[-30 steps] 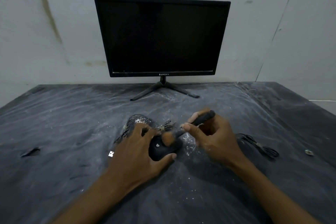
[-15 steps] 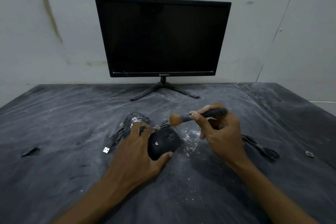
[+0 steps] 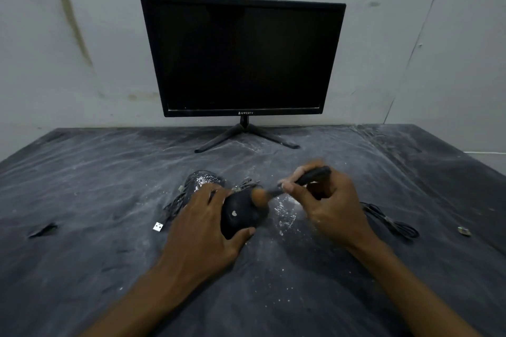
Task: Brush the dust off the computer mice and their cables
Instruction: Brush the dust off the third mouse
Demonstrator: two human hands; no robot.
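Since half a second ago: brush (image 3: 290, 186) lowered from above the near mouse; its orange bristle tip now meets the front upper face of that mouse, motion-blurred.

Left to right:

Tear (image 3: 42, 230) in the dark sheet over the worktop (image 3: 82, 172), far left.

USB plug (image 3: 158, 226), white, lying flat on the sheet, at the end of a dark cable (image 3: 175, 202) bunched beside the far mouse.

Far mouse (image 3: 204, 179), black, speckled with white dust, just behind the left hand.

Left hand (image 3: 202, 232): grip pressed around the near mouse (image 3: 241, 216), thumb on its near right flank, fingers over its left side. Near mouse black, small pale mark on top, resting on the sheet at centre.

White dust (image 3: 284, 213) scattered on the sheet just right of the near mouse.

Right hand (image 3: 328, 208): grip pinching the brush's black handle between thumb and fingers, handle angled up to the right.

Second cable (image 3: 391, 223), coiled, right of the right hand.

Small metallic item (image 3: 464, 231), far right; kind cannot be told.

Monitor (image 3: 242, 55), dark screen, on a stand at the rear centre against the wall.
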